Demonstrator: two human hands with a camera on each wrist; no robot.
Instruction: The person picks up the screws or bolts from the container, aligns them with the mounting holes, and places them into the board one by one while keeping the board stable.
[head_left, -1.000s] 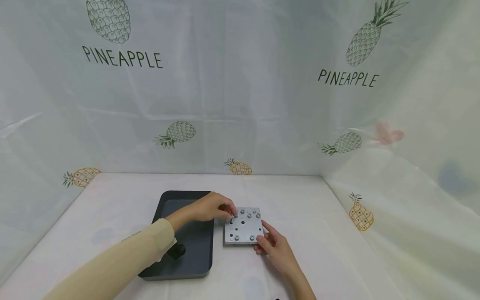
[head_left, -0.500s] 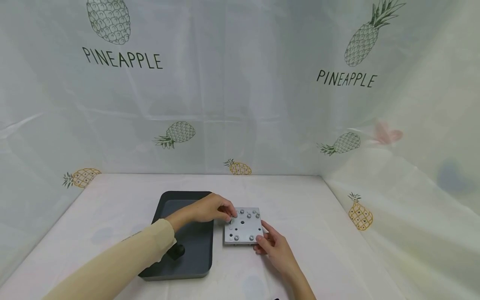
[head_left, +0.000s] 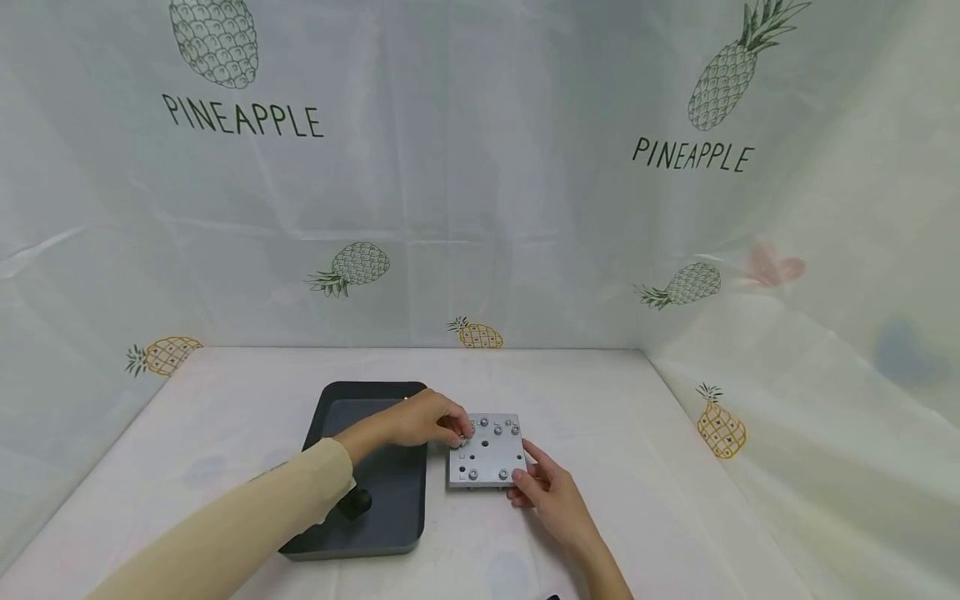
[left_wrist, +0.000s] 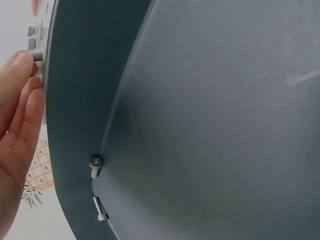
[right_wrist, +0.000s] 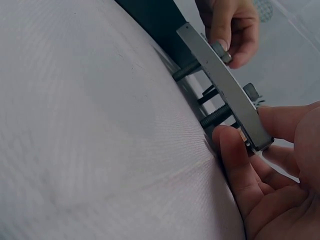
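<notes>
A square silver metal plate (head_left: pixel 498 457) lies level right of the dark tray, with several socket-head screws standing in its holes. In the right wrist view, threaded screw shanks (right_wrist: pixel 217 116) stick out under the plate. My left hand (head_left: pixel 426 417) reaches across the tray and pinches a screw (left_wrist: pixel 37 55) between thumb and fingers at the plate's left edge. Its lower end is hidden. My right hand (head_left: pixel 551 500) grips the plate's lower right corner, thumb on top and fingers beneath, as the right wrist view shows.
The dark grey tray (head_left: pixel 393 500) stands left of the plate, under my left forearm. Two loose screws, one (left_wrist: pixel 96 162) above the other (left_wrist: pixel 100 209), lie along its inner edge. A black object (head_left: pixel 355 502) in the tray is partly covered by my sleeve.
The screw in my left fingers sits lower against the plate than before, and the left hand has dropped slightly with it. My right hand and the plate have stayed in place.
</notes>
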